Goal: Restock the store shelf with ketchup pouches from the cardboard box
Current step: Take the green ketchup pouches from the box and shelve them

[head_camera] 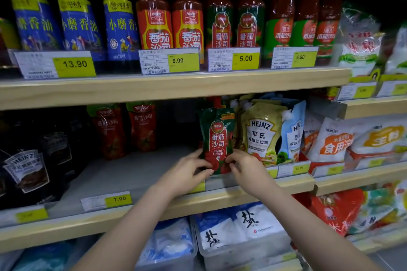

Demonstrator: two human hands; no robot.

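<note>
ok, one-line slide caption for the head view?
Both hands stand a green ketchup pouch upright on the middle shelf, beside Heinz pouches.

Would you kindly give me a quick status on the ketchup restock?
Left hand and right hand both gripping ketchup pouch at its base. Pouch upright on middle shelf, beside Heinz pouch. Nothing blocking.

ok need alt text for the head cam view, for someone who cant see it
Two bare hands, left hand and right hand, hold the bottom of a green and red ketchup pouch upright at the front of the middle shelf, beside Heinz salad dressing pouches. Bottled ketchup and price tags line the shelf above.
</note>
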